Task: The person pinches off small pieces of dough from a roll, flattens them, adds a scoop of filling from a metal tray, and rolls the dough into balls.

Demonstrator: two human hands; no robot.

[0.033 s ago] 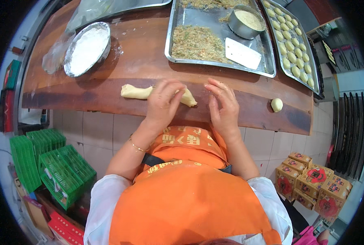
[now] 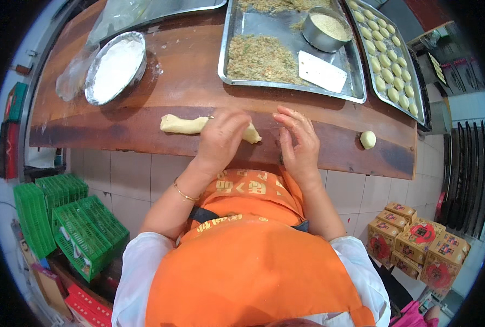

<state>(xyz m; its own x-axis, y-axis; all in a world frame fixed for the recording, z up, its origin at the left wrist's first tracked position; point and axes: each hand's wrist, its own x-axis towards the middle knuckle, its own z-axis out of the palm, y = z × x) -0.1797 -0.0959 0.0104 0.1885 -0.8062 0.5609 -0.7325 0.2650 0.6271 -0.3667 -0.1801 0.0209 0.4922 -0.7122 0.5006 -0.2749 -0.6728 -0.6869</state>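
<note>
A pale dough roll [image 2: 183, 125] lies crosswise near the table's front edge. My left hand [image 2: 220, 139] is over its right part, fingers closed around it, and covers the middle; the roll's right end [image 2: 251, 134] shows past my fingers. A tiny dark tip sticks up beside that hand; I cannot make out what it is. To the right of the roll my right hand [image 2: 300, 143] is held with its fingers curved and apart, nothing visible in it. A single round dough ball [image 2: 367, 140] sits farther right on the wooden table [image 2: 193, 71].
At the far left stands a bowl of white flour [image 2: 115, 68] beside a plastic bag [image 2: 74, 82]. A metal tray [image 2: 264, 84] holds crumbly filling, a round tin [image 2: 324, 34] and a white scraper [image 2: 322, 71]. Another tray [image 2: 411, 111] carries rows of dough pieces.
The fingers of my left hand have shifted slightly over the dough roll, with the thumb less visible. My right hand stays nearly still.
</note>
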